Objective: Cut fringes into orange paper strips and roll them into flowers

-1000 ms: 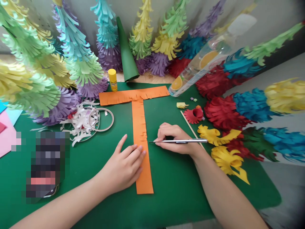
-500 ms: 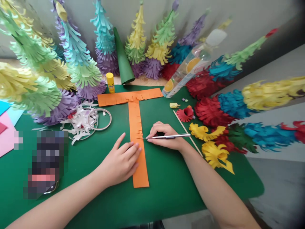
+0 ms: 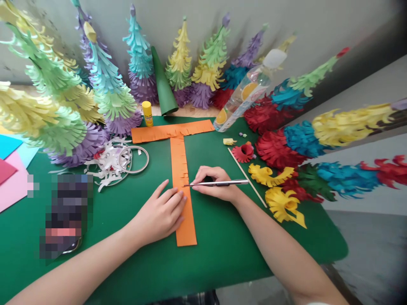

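Left hand: I see fingers loosely spread, resting on the slit strip.
Right hand: pinching a silver pen-shaped tool, tip at that strip.
Slit strip: orange paper, on my bench, nearside of the crosswise strip.

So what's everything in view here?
Paper strips: two, orange, centre.
Slim tool: one, silver, at lengthwise strip.
Fringed trees: over ten, multicoloured, back, sides.
Cone: one, green, among trees.
Glue stick: one, yellow, behind strips.
Bottle: one, clear, back right.
Scraps: many, mostly white, left.
Ring: at least one, pale, overlapping scraps.
Stick: one, pale, right.
Curled papers: two, yellow, right.
Fringed roll: one, red, right.
Small bits: several, pale, right.
Sheets: several, mixed colours, left.
Pixelated object: one, dark, left.
Table: one, green, below.
Wall: one, grey, behind.
Left hand: one, on lengthwise strip.
Right hand: one, holding tool.
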Motion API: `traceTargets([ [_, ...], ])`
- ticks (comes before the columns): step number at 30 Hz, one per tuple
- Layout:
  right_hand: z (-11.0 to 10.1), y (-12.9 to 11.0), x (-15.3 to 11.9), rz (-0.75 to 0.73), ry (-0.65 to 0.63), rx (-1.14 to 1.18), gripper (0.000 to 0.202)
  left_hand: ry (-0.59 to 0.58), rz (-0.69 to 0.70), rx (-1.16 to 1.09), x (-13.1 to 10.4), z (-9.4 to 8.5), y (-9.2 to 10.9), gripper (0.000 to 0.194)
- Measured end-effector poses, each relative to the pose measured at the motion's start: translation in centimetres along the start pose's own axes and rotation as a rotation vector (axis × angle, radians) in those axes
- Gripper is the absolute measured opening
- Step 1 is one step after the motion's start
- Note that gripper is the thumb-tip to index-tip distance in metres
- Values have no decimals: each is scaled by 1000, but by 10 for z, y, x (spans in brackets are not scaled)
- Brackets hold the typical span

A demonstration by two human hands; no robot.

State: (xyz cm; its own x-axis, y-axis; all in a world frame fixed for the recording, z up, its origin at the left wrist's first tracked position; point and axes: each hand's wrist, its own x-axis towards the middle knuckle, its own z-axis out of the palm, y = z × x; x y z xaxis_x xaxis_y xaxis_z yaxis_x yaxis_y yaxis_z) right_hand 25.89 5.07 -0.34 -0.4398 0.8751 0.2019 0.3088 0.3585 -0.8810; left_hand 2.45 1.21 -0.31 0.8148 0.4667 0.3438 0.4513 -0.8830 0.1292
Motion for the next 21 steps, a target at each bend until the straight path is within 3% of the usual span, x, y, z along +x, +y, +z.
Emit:
traceTargets([
  [6, 3, -2, 2, -32, -82, -113, 2, 29, 26, 18, 1, 0, -1, 30],
  [21, 3, -7, 4, -80, -126, -212, 8, 38, 8, -7, 0, 0, 1, 27],
])
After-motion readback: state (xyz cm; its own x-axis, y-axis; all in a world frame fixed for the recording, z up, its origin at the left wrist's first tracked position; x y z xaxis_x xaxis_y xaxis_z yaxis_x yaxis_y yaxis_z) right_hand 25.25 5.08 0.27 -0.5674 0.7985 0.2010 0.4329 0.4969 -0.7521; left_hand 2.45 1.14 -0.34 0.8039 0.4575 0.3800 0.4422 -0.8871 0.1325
